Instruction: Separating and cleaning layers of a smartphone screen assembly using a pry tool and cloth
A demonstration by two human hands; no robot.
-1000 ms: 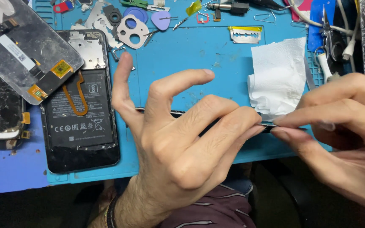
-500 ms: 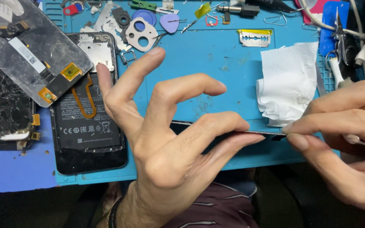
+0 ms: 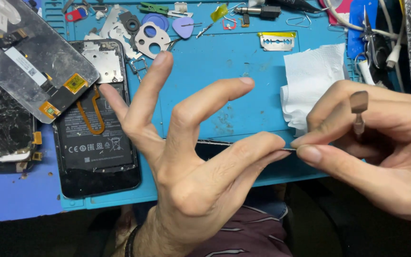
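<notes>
Thin dark panel, edge-on between hands

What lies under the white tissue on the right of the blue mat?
Under the white tissue only the blue mat shows around its edges. Its lower corner is hidden behind the right hand; anything beneath the tissue itself is covered.

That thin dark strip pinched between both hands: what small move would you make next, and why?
Probably lift it gently clear with both hands. The left hand and right hand each pinch the thin strip edge-on above the blue mat, its ends hidden.
</notes>
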